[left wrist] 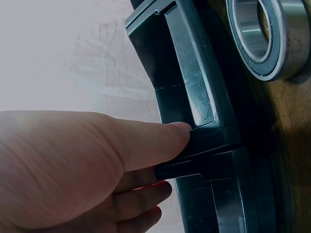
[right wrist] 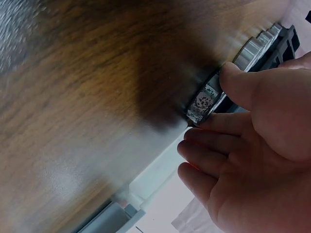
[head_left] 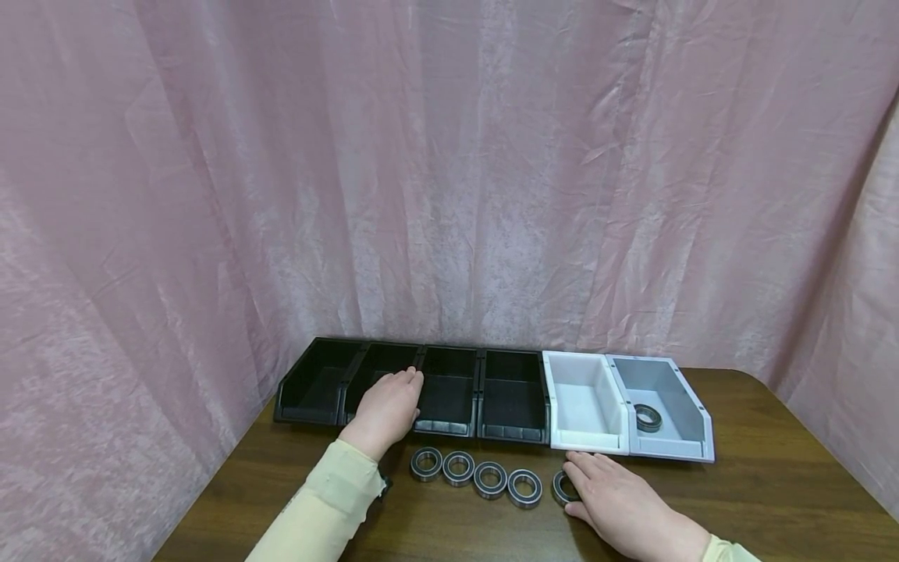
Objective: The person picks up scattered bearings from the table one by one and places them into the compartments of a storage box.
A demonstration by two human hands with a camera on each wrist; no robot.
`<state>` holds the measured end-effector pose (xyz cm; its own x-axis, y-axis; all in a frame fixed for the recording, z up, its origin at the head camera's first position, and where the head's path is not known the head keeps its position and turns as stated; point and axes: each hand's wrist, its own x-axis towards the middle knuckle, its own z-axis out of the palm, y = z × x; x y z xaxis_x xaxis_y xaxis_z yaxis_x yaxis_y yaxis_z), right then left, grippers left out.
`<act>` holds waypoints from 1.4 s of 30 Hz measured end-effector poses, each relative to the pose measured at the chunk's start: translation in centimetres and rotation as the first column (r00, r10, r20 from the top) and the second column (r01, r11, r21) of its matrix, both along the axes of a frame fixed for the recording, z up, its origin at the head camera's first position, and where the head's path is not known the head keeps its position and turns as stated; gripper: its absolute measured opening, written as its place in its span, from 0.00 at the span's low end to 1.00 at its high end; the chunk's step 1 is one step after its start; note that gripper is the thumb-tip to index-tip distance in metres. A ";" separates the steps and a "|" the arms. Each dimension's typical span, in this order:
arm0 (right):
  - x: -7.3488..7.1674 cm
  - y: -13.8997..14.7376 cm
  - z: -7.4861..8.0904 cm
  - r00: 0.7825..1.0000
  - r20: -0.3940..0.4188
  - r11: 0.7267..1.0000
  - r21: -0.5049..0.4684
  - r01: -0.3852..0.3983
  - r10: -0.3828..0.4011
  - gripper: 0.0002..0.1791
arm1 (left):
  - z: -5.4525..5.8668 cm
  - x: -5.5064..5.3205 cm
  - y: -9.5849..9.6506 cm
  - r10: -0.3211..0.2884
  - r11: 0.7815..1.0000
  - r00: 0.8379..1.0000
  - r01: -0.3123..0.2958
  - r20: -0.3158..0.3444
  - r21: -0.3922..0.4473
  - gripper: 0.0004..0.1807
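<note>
Head view: illumination is soft and even. A pale sheen marks the velvet curtain [head_left: 492, 234]; interiors of the black storage bins [head_left: 445, 390] lose detail in shadow. Left wrist view: the background is washed out; glare streaks one bin. Right wrist view: glare spots the wooden tabletop [right wrist: 63, 184] at lower left; a soft-edged shadow lies beside the right hand [right wrist: 252, 145].

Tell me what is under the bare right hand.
A silver metal ring bearing with a dark face; its left part shows in the head view. There, the right hand covers the rest and the brown wooden tabletop beneath.
</note>
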<state>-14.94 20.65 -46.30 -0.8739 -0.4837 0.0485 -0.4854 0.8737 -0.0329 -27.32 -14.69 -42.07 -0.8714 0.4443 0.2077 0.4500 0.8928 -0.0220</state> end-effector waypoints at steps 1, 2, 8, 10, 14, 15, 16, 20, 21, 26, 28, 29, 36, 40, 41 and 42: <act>0.0 0.0 0.0 1.000 0.001 1.000 -0.003 0.000 0.000 0.29 | 0.0 0.0 0.0 -0.001 1.000 1.000 0.001 -0.001 0.001 0.33; 0.0 0.0 0.0 1.000 0.000 1.000 -0.004 0.000 0.000 0.28 | 0.0 0.0 0.0 -0.001 1.000 1.000 0.001 -0.001 0.002 0.33; -0.1 -0.1 0.1 1.000 -0.002 1.000 -0.011 -0.002 0.002 0.27 | -0.1 0.1 0.0 -0.005 1.000 1.000 0.005 0.007 0.006 0.33; -0.1 -0.2 0.0 1.000 -0.003 1.000 -0.009 -0.003 0.003 0.27 | -0.1 0.1 0.0 -0.007 1.000 1.000 0.007 0.005 0.006 0.33; -0.1 -0.2 -0.1 1.000 0.015 1.000 -0.009 0.008 -0.008 0.27 | -0.2 0.1 0.0 -0.011 1.000 1.000 0.011 -0.002 0.004 0.33; -0.1 -0.2 -0.1 1.000 0.028 1.000 -0.013 0.014 -0.014 0.27 | -0.3 0.0 0.0 -0.011 1.000 1.000 0.011 -0.003 0.003 0.33; -0.1 -0.2 -0.1 0.999 0.035 1.000 -0.015 0.017 -0.017 0.27 | -0.3 0.1 0.0 -0.010 1.000 1.000 0.010 -0.002 0.004 0.33; 0.4 0.1 -0.2 1.000 0.000 1.000 -0.005 -0.020 0.020 0.27 | -0.5 0.2 0.0 -0.007 1.000 1.000 0.007 0.001 0.005 0.33; 0.5 0.2 -0.1 0.999 -0.015 0.999 0.002 -0.035 0.035 0.27 | -0.5 0.2 0.0 -0.006 1.000 1.000 0.006 0.002 0.006 0.33; 0.8 0.5 0.0 0.995 -0.049 0.996 0.028 -0.082 0.084 0.27 | -0.6 0.2 -0.1 -0.003 1.000 1.000 0.003 0.001 0.008 0.33; 0.9 0.6 0.2 0.995 -0.048 0.995 0.035 -0.089 0.091 0.28 | -0.6 0.1 -0.1 -0.003 1.000 1.000 0.003 0.000 0.008 0.33; 0.9 0.6 0.2 0.995 -0.042 0.995 0.035 -0.089 0.090 0.28 | -0.6 0.0 -0.1 -0.003 1.000 1.000 0.003 0.000 0.008 0.33; 1.0 0.7 0.8 0.999 0.001 0.999 0.019 -0.050 0.050 0.29 | -0.3 -0.1 -0.1 -0.005 1.000 1.000 0.005 -0.004 0.015 0.33; 1.2 0.8 1.0 0.999 -0.010 0.998 0.021 -0.052 0.052 0.30 | -0.2 0.0 -0.1 -0.005 1.000 1.000 0.005 -0.007 0.019 0.33; 1.2 0.8 1.0 0.998 -0.027 0.998 0.024 -0.061 0.061 0.30 | -0.1 0.0 -0.1 -0.005 1.000 1.000 0.005 -0.007 0.019 0.33; 1.3 0.9 1.0 0.997 -0.039 0.997 0.027 -0.066 0.067 0.30 | -0.1 0.0 -0.1 -0.004 1.000 1.000 0.004 -0.008 0.019 0.32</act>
